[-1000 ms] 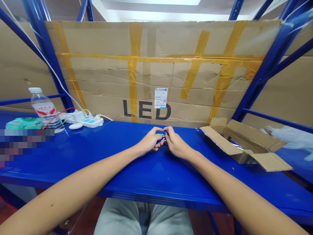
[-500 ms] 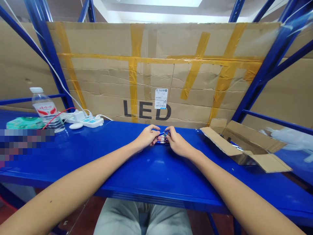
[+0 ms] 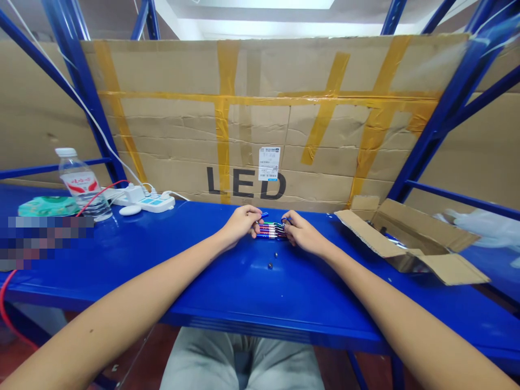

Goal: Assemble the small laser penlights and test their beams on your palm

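Observation:
Several shiny pens [image 3: 270, 231], red, blue and dark, lie side by side on the blue table between my hands. My left hand [image 3: 242, 223] pinches a short blue pen barrel [image 3: 265, 215] just above the row. Closed around a dark blue curved piece [image 3: 286, 220], perhaps the clip half of a pen, is my right hand [image 3: 303, 232]; its fingers hide most of it. A gap separates the two held pieces. Nearer to me, two small dark parts [image 3: 270, 266] rest on the table, too small to name.
An open cardboard box [image 3: 365, 235] with pens inside stands at the right. To the left are a water bottle [image 3: 85, 187], a green packet [image 3: 49, 206] and a white power strip [image 3: 156, 202] with cables. A large cardboard sheet [image 3: 182, 130] rises behind the table [image 3: 227, 292].
My hands have moved apart, and the blue pen pieces between them are now separated. Two small dark parts now lie on the table in front of the pens.

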`<state>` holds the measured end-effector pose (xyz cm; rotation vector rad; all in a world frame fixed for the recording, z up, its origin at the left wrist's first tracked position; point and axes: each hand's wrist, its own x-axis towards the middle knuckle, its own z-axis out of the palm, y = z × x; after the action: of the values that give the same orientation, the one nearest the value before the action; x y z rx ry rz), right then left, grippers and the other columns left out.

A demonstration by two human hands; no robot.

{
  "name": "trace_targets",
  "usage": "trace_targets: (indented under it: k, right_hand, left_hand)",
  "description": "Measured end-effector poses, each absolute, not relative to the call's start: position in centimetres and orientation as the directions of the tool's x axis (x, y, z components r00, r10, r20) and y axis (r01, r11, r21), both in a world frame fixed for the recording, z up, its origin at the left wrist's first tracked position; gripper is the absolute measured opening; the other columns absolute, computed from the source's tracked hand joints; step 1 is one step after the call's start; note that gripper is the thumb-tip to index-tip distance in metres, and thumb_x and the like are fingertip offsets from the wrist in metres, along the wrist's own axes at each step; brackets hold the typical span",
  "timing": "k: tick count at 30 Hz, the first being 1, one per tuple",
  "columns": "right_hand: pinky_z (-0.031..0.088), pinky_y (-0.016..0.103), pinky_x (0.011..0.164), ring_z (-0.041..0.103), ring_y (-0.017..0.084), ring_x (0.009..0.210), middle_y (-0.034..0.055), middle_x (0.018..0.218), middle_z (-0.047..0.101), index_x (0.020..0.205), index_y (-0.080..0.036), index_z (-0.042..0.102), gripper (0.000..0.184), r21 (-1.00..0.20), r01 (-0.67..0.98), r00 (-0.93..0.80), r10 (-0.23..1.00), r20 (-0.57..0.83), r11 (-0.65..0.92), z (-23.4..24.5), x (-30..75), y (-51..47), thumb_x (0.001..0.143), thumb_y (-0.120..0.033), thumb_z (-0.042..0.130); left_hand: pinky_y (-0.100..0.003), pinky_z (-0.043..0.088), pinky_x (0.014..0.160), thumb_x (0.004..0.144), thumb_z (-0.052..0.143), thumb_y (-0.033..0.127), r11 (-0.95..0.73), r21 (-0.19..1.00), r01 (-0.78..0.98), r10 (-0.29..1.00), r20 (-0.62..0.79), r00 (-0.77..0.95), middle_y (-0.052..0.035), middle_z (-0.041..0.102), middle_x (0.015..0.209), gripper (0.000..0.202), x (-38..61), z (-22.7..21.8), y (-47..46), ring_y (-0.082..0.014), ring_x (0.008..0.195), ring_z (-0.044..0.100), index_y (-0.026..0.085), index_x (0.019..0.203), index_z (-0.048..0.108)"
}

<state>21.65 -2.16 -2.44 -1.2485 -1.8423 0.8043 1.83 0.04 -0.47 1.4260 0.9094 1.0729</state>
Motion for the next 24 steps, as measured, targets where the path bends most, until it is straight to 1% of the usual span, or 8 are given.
trace_targets:
  k: [2, 5, 7, 10, 13, 18, 24]
  right_hand:
    - [0.034, 0.024, 0.045, 0.042, 0.012, 0.044, -0.0085, 0.053, 0.043, 0.094, -0.023, 0.040, 0.012, -0.856, 0.419, -0.231, 0.948, 0.221, 0.302, -2.3, 21.5, -2.3, 0.083, -0.018, 0.039]
    - [0.033, 0.023, 0.044, 0.042, 0.011, 0.042, -0.0080, 0.052, 0.045, 0.090, -0.022, 0.041, 0.013, -0.857, 0.430, -0.214, 0.954, 0.209, 0.284, -2.0, 21.3, -2.5, 0.079, -0.015, 0.041]
    - [0.032, 0.023, 0.043, 0.042, 0.011, 0.042, -0.0076, 0.052, 0.047, 0.089, -0.022, 0.041, 0.014, -0.867, 0.430, -0.208, 0.962, 0.176, 0.251, -1.8, 21.2, -2.6, 0.077, -0.014, 0.041]
    - [0.033, 0.023, 0.041, 0.043, 0.011, 0.041, -0.0078, 0.052, 0.047, 0.089, -0.022, 0.041, 0.016, -0.906, 0.372, -0.227, 0.966, 0.123, 0.202, -1.7, 21.2, -2.7, 0.076, -0.014, 0.042]
    - [0.035, 0.022, 0.041, 0.045, 0.011, 0.041, -0.0079, 0.053, 0.047, 0.088, -0.022, 0.040, 0.015, -0.922, 0.337, -0.244, 0.963, 0.111, 0.192, -1.6, 21.2, -2.7, 0.076, -0.014, 0.044]
    - [0.036, 0.021, 0.041, 0.047, 0.010, 0.042, -0.0070, 0.054, 0.049, 0.088, -0.021, 0.042, 0.014, -0.904, 0.375, -0.273, 0.956, 0.104, 0.205, -1.6, 21.3, -2.7, 0.077, -0.015, 0.047]
    - [0.037, 0.021, 0.041, 0.049, 0.011, 0.045, -0.0055, 0.058, 0.051, 0.099, -0.020, 0.050, 0.021, -0.881, 0.424, -0.289, 0.953, 0.090, 0.212, -1.4, 21.4, -2.9, 0.079, -0.014, 0.045]
  left_hand:
    - [-0.021, 0.042, 0.039, 0.090, 0.048, 0.007, -0.102, 0.995, -0.015, 0.941, 0.101, 0.323, -0.0017, 0.061, 0.069, 0.007, 2.0, -0.6, -0.2, -0.0083, 0.044, 0.054, 0.011, 0.093, 0.053]
    - [-0.021, 0.040, 0.038, 0.089, 0.047, 0.007, -0.076, 0.997, 0.033, 0.934, 0.060, 0.352, -0.0006, 0.059, 0.066, 0.012, 2.2, -0.8, -0.6, -0.0082, 0.043, 0.053, 0.012, 0.095, 0.056]
    - [-0.020, 0.040, 0.038, 0.088, 0.046, 0.007, -0.072, 0.995, 0.065, 0.924, 0.042, 0.380, 0.0002, 0.058, 0.063, 0.016, 2.3, -0.9, -0.8, -0.0085, 0.043, 0.053, 0.012, 0.097, 0.058]
    - [-0.019, 0.040, 0.039, 0.087, 0.046, 0.009, -0.079, 0.993, 0.084, 0.910, 0.038, 0.412, 0.0014, 0.057, 0.058, 0.021, 2.3, -1.0, -1.0, -0.0086, 0.042, 0.052, 0.013, 0.101, 0.060]
    - [-0.019, 0.040, 0.040, 0.086, 0.045, 0.010, -0.079, 0.994, 0.079, 0.905, 0.038, 0.424, 0.0021, 0.055, 0.056, 0.026, 2.1, -0.9, -1.0, -0.0086, 0.042, 0.051, 0.014, 0.105, 0.062]
    - [-0.020, 0.042, 0.043, 0.083, 0.045, 0.009, -0.061, 0.997, 0.053, 0.890, 0.030, 0.454, 0.0010, 0.055, 0.057, 0.034, 1.9, -0.8, -0.9, -0.0090, 0.045, 0.051, 0.014, 0.111, 0.064]
    - [-0.020, 0.043, 0.046, 0.080, 0.045, 0.006, -0.033, 0.999, 0.026, 0.872, 0.016, 0.489, 0.0008, 0.054, 0.060, 0.036, 1.9, -0.8, -1.0, -0.0090, 0.048, 0.051, 0.015, 0.109, 0.063]
